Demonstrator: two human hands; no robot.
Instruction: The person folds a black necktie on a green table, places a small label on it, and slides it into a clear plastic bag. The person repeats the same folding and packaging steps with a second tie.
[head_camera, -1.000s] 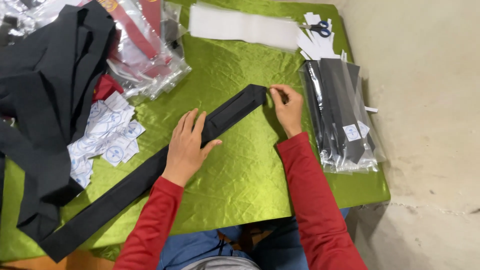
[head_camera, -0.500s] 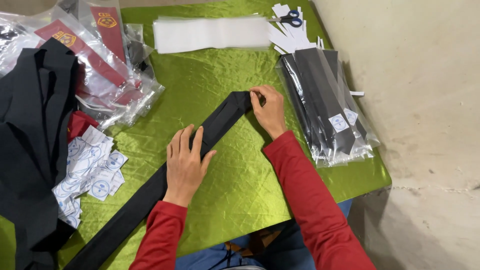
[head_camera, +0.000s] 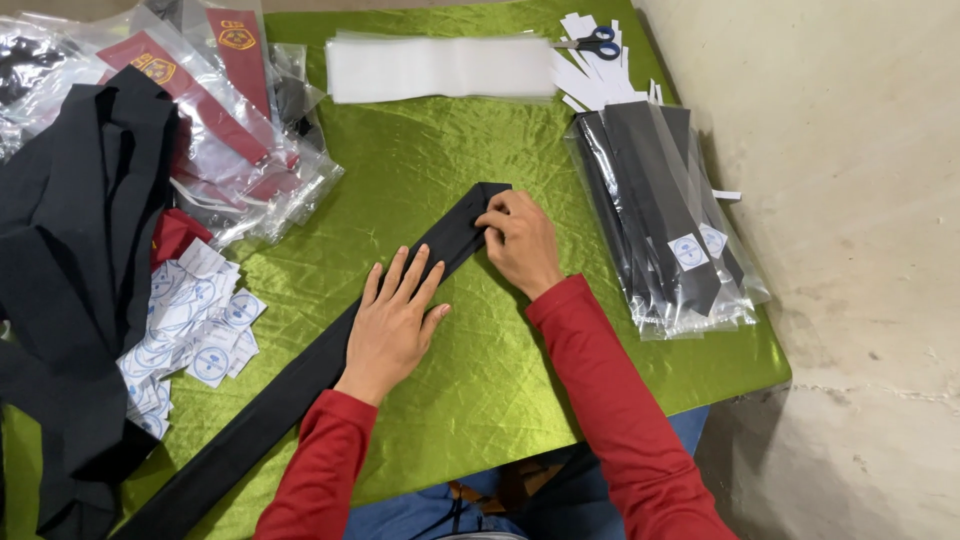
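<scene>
Black tie (head_camera: 300, 390) lies across my green counter (head_camera: 480, 400); my left hand (head_camera: 395, 320) presses it flat, fingers apart, my right hand (head_camera: 520, 240) pinches its end.

bright, even overhead light fills a sharp, clear view. the crinkled green satin tablecloth (head_camera: 480, 390) gleams with soft glare. the clear plastic bags (head_camera: 250, 170) glint, and shadows are faint.

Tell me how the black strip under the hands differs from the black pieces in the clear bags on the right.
The black fabric strip lies bare and diagonal across the green cloth, pressed by the left hand and pinched by the right hand. The bagged black pieces are stacked, sealed in plastic, with small white labels, untouched. Both are black and long.
</scene>
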